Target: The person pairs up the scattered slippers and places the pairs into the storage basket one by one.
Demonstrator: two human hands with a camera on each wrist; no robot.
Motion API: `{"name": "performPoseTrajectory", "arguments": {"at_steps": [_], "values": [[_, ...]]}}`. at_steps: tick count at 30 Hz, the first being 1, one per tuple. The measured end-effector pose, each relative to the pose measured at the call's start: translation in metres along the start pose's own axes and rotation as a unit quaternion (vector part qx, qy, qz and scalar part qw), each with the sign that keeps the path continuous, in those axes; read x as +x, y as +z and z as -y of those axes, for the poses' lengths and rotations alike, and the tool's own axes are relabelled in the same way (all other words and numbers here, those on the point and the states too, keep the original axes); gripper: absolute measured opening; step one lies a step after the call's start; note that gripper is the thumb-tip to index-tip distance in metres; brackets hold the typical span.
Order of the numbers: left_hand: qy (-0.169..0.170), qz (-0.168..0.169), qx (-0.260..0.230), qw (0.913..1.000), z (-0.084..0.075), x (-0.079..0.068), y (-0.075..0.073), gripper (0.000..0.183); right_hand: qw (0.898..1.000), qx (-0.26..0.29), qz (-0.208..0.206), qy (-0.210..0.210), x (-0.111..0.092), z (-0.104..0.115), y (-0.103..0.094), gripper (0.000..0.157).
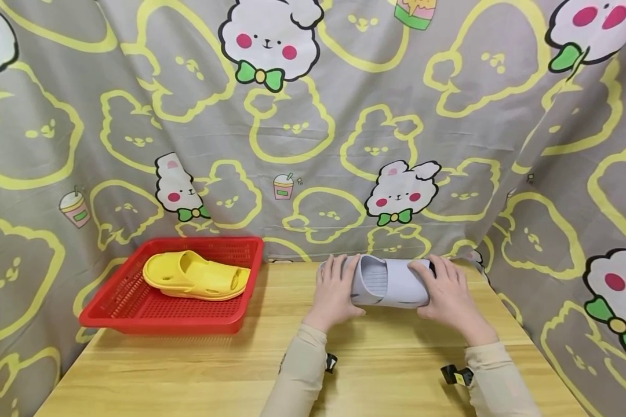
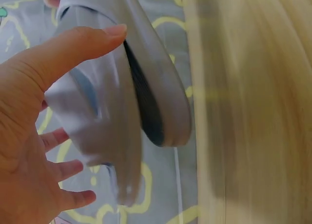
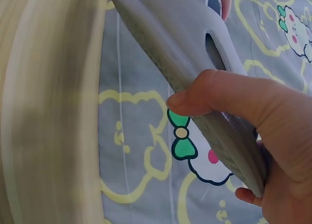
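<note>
A pale grey slipper [image 1: 404,284] is held sideways between both hands over the far part of the wooden table. Its open side and strap show in the head view. My left hand [image 1: 336,292] grips one end, with the thumb across the near side in the left wrist view and the fingers behind. A second grey slipper [image 2: 168,104] seems to lie against the first there, with a dark gap between them. The other end is held by my right hand [image 1: 451,298]. In the right wrist view its thumb presses near the sole edge of the grey footwear [image 3: 183,46].
To the left, a red plastic basket [image 1: 177,323] stands on the wooden table [image 1: 229,370], with yellow clog-like footwear [image 1: 203,275] in it. A patterned grey curtain [image 1: 313,139] hangs behind and at both sides. Small black devices [image 1: 456,375] are strapped at the wrists.
</note>
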State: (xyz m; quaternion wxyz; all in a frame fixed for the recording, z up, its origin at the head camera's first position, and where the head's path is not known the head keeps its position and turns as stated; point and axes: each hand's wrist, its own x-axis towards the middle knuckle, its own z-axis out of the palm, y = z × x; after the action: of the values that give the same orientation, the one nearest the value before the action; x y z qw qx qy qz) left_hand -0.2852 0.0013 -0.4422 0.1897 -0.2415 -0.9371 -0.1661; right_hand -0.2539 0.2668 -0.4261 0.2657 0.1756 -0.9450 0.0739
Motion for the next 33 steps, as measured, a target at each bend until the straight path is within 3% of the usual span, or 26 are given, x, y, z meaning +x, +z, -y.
{"name": "performPoseTrajectory", "arguments": {"at_steps": [13, 24, 33], "values": [[-0.02, 0.009, -0.005, 0.9997, 0.006, -0.001, -0.004, 0.133, 0.999, 0.028, -0.018, -0.001, 0.0, 0.001, -0.003, 0.096], [-0.021, 0.005, -0.01, 0.9997, 0.012, -0.001, -0.004, 0.136, 0.998, 0.051, -0.026, -0.03, 0.001, -0.008, -0.008, 0.096], [-0.017, 0.0, 0.024, 0.9996, 0.014, -0.003, -0.004, 0.127, 0.998, 0.041, -0.008, -0.038, -0.002, -0.01, -0.004, 0.099]]}}
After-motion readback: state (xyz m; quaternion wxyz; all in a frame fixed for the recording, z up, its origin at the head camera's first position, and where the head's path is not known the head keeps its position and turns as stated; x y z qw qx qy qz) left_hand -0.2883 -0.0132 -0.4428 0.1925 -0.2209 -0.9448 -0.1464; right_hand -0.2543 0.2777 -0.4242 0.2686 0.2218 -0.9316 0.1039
